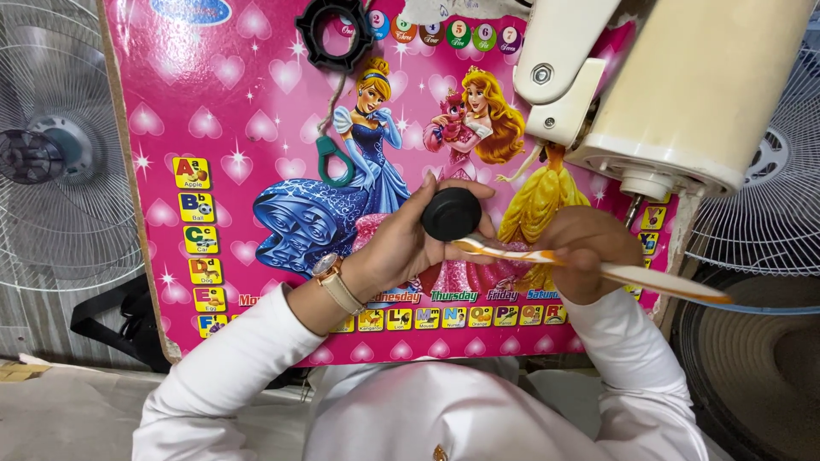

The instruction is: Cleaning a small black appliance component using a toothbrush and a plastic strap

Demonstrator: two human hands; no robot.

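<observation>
Left hand [401, 243] grips a black cap [451, 213] over the pink board's [213, 119] middle; right hand [581, 256] is closed on an orange-striped tool [598, 269], its tip at the cap, probably prying. Next calls for steady leverage.

Black round knob [451, 213] — matte, disc-shaped, flat face turned up toward the camera — sits above the pink picture board, near its centre. Orange-and-white toothbrush [589, 269] lies nearly level, slightly tilted down to the right; its head end touches the knob's lower edge — handle extends rightward.
</observation>
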